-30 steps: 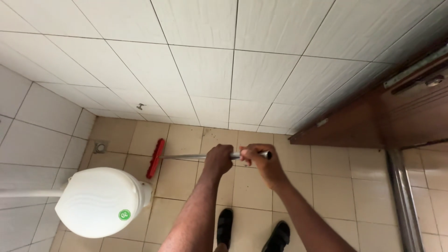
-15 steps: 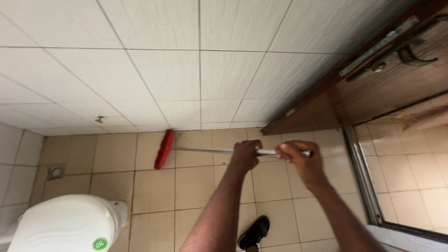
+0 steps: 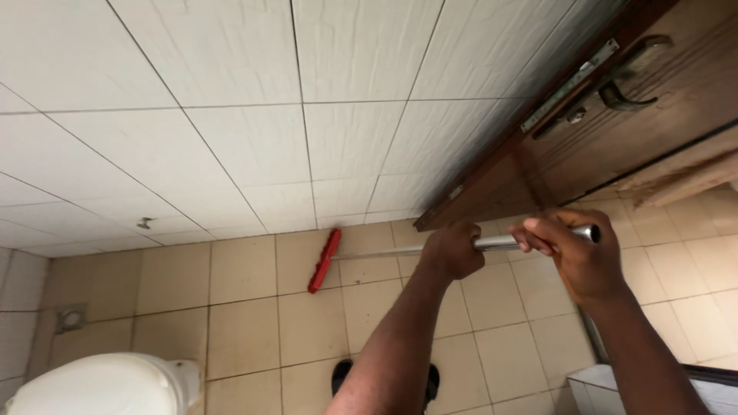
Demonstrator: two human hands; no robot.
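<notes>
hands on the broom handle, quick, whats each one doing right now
Left hand: closed around the metal broom handle, partway down it.
Right hand: closed around the same handle near its top end.

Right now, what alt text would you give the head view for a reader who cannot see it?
Both hands grip a metal broom handle, left hand ahead of right hand, with the red brush head on the beige tiled floor near the white tiled wall. A white toilet sits lower left, a brown wooden door upper right.
</notes>
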